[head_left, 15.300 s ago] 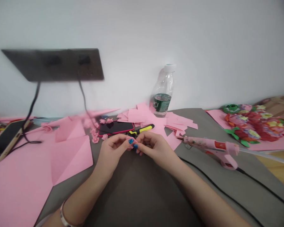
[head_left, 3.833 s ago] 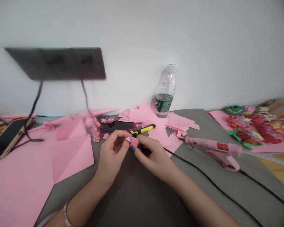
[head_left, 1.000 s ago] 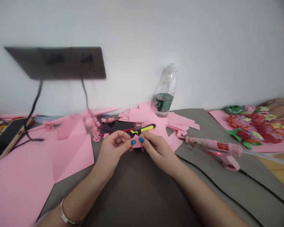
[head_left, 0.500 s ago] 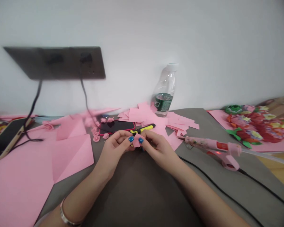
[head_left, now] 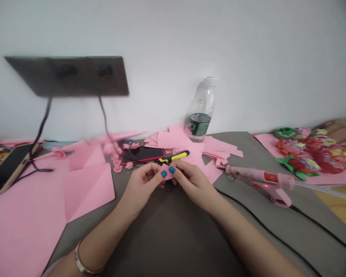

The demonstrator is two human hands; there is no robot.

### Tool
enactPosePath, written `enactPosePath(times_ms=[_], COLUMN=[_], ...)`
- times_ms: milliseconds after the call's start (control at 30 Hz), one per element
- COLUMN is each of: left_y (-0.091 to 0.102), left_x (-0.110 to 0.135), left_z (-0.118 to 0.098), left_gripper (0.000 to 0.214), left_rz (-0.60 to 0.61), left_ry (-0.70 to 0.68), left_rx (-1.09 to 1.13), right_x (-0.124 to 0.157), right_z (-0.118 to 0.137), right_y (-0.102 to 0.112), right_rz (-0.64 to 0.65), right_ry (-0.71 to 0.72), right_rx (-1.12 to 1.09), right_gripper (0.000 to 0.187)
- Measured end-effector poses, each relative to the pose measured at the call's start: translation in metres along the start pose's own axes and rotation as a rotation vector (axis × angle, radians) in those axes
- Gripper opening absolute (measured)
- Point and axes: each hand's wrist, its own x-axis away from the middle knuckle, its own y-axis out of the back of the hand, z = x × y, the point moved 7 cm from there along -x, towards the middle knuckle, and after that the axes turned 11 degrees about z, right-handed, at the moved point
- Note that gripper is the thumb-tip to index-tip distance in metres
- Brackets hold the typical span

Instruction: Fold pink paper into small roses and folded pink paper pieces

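Observation:
Both my hands meet at the middle of the grey table mat [head_left: 173,234]. Between their blue-nailed thumbs, my left hand [head_left: 141,184] and my right hand [head_left: 192,181] pinch a small folded piece of pink paper [head_left: 166,172]. Its lower part is hidden by my fingers. Just beyond my fingertips lies a yellow-and-black craft knife [head_left: 174,156], not touching my hands. Beside it rests a phone in a red case [head_left: 141,154]. A bangle circles my left wrist.
Loose pink paper squares [head_left: 173,140] and small paper rosettes [head_left: 117,163] lie ahead. A pink glue gun [head_left: 259,177] with a black cord stands right. Large pink sheets [head_left: 25,219] cover the left. A plastic bottle [head_left: 200,119], another phone [head_left: 8,167] and paper flowers [head_left: 311,156] are farther off.
My hands have drawn closer together than a few seconds ago, and the small pink paper now sits flatter between my thumbs. My thumbs have shifted slightly on it during the last half second.

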Motion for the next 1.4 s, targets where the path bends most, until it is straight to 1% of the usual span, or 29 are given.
enactPosePath(times_ms=[133,267,333,433,567,667,733,833,933,1067,1200,1400], left_y=[-0.001,0.002,0.002,-0.002,-0.006,-0.005,-0.002,0.0,0.0,0.002,0.002,0.003], left_x=[-0.001,0.0,0.001,0.001,0.001,0.001,0.001,0.0,-0.001,-0.002,-0.001,-0.003], left_z=[0.0,-0.002,-0.003,-0.003,0.0,-0.001,0.0,0.006,0.011,0.013,0.012,0.015], left_gripper=[0.029,0.028,0.029,0.033,0.032,0.033,0.035,0.037,0.036,0.032,0.033,0.034], left_rz=[0.029,0.009,0.018,0.054,0.103,0.091,0.053,0.019,0.032,0.005,-0.003,-0.016], left_ry=[0.001,-0.016,-0.018,-0.01,0.005,-0.008,-0.003,0.033,0.048,0.048,0.052,0.07], left_rx=[-0.033,-0.105,-0.121,-0.098,-0.083,-0.082,-0.036,0.109,0.192,0.191,0.225,0.274], right_x=[0.0,0.0,0.0,0.0,0.0,0.0,0.001,0.002,0.001,0.0,0.002,0.004], right_z=[-0.001,-0.001,0.0,0.001,0.002,0.001,0.001,0.004,0.009,0.013,0.018,0.021], right_y=[0.0,0.001,0.001,0.002,0.0,0.0,0.002,0.008,0.011,0.012,0.015,0.017], right_rz=[-0.013,-0.016,-0.022,-0.026,-0.003,0.004,-0.028,-0.106,-0.125,-0.122,-0.144,-0.156], right_ry=[-0.003,-0.005,0.001,0.008,0.006,0.009,0.034,0.112,0.186,0.245,0.313,0.36], right_rx=[-0.002,0.042,0.07,0.087,0.09,0.068,0.046,0.028,0.099,0.157,0.176,0.278], right_gripper=[0.034,0.032,0.032,0.032,0.031,0.033,0.031,0.01,0.017,0.014,0.015,0.014])
